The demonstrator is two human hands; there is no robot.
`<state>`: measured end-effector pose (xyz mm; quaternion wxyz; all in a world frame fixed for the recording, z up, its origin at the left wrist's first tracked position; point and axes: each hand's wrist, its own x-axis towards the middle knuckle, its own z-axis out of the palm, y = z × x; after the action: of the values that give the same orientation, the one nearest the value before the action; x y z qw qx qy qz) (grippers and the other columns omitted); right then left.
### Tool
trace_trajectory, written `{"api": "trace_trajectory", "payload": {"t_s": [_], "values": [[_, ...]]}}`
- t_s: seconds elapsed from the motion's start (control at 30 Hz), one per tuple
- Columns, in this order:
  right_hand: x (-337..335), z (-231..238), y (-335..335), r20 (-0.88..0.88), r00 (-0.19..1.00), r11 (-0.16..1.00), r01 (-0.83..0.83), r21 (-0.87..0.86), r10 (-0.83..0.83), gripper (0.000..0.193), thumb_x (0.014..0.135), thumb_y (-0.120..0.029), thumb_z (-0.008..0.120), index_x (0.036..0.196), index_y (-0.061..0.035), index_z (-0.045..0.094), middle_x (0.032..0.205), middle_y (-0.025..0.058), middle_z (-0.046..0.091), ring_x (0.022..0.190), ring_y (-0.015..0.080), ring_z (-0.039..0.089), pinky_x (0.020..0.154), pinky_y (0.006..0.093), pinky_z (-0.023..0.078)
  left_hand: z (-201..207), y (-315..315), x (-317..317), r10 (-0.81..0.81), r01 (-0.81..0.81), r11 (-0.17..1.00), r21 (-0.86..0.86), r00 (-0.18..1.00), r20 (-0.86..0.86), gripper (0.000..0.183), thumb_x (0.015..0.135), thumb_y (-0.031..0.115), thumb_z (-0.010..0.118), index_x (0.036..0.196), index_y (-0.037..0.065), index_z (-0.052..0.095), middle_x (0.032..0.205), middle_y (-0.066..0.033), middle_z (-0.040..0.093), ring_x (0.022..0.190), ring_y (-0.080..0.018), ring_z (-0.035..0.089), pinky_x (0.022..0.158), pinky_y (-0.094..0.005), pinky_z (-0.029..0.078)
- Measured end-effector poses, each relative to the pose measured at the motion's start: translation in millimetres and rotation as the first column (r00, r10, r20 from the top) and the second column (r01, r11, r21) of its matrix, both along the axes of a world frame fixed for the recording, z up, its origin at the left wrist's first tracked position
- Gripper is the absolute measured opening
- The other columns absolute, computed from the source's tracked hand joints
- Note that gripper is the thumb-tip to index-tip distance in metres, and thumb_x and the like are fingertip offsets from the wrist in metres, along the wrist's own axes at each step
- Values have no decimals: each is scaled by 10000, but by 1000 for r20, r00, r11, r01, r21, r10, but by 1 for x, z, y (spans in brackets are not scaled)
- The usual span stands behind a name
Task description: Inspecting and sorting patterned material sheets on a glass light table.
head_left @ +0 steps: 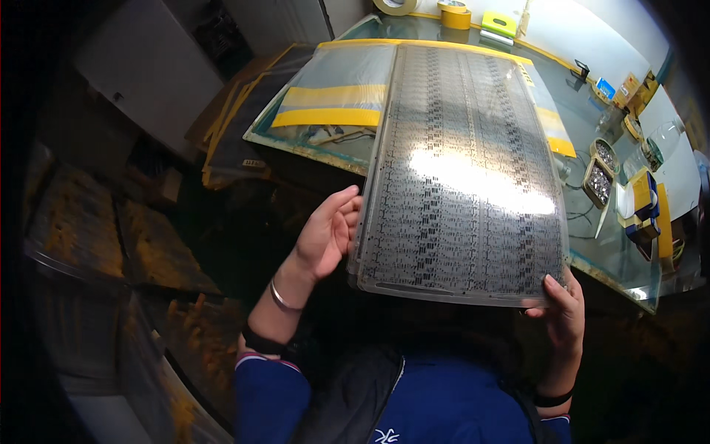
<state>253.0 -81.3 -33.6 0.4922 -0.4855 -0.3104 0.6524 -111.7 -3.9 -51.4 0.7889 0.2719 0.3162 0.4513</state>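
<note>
Bearing dense dark markings (425, 253), a translucent sheet (473, 133) is held — left hand (325, 233) gripping its edge, right hand (566, 311) its corner.

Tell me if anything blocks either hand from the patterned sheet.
Nothing visible does. The right hand grips the patterned sheet at its near right corner. The left hand is at its left edge with nothing showing between, though that edge hides part of the hand.
</note>
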Motion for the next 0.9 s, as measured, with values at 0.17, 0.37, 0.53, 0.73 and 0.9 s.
{"api": "trace_trajectory", "payload": {"t_s": [0.17, 0.37, 0.53, 0.73, 0.9], "values": [[4, -1, -8, 6, 1000, 1000, 1, -11, -1, 404, 871, -111, 509, 1227, 49, 401, 1022, 181, 594, 693, 258, 661, 526, 292, 589, 22, 27, 25, -92, 99, 995, 14, 964, -248, 259, 876, 128, 576, 1041, -72, 581, 924, -120, 653, 779, -149, 649, 694, -261, 536], [-1, 4, -11, 40, 999, 1000, -21, -11, 21, 412, 865, -104, 506, 1229, 57, 395, 1033, 192, 592, 708, 275, 664, 536, 299, 591, 44, 18, 36, -28, 138, 958, 251, 917, -398, 282, 878, 109, 576, 1098, -65, 542, 977, -114, 637, 835, -135, 632, 732, -253, 521], [0, 25, -7, 49, 999, 999, -18, 31, 16, 461, 836, -89, 521, 1245, 71, 379, 1014, 199, 597, 679, 271, 662, 498, 274, 573, 44, 1, 42, 250, 117, 839, 531, 784, -568, 255, 892, 103, 540, 1084, -66, 556, 930, -58, 622, 824, -85, 559, 735, -233, 462], [15, 58, 61, 207, 976, 931, -138, 339, 69, 517, 835, -227, 607, 1226, 61, 430, 908, 132, 598, 597, 173, 628, 493, 230, 531, 38, -13, 66, 683, -269, 634, 725, 634, -362, 204, 895, 82, 530, 1029, -59, 588, 943, -67, 628, 824, -107, 558, 758, -241, 442], [35, 28, 102, -95, 992, 888, 112, 446, -78, 644, 858, -182, 624, 1338, 61, 271, 1062, 138, 586, 913, 181, 600, 787, 299, 522, 25, 6, 117, 496, -372, 773, 514, 859, -124, 214, 930, 141, 488, 1033, -37, 547, 962, -109, 613, 816, -152, 606, 727, -281, 509]]}}
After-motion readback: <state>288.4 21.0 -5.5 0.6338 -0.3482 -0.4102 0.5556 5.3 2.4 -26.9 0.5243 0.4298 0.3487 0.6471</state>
